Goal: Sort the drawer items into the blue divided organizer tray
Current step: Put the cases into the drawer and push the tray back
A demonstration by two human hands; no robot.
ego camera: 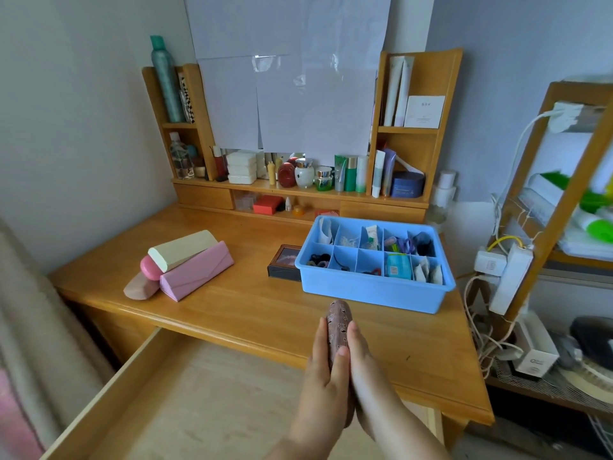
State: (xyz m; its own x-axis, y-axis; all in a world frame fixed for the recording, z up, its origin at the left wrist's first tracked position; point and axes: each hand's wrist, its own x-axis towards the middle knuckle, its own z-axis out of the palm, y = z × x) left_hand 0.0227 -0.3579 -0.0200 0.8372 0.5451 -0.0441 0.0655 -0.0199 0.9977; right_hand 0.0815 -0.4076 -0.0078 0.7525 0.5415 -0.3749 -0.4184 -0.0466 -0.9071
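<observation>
This is a room in a home, at a wooden dressing desk (258,303). Its shelves (298,189) hold cosmetic jars (304,174) and tubes (350,174); glasses cases (195,263) lie on top.

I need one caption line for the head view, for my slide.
Both hands hold a brown patterned case above the open drawer, near the blue organizer tray.
</observation>
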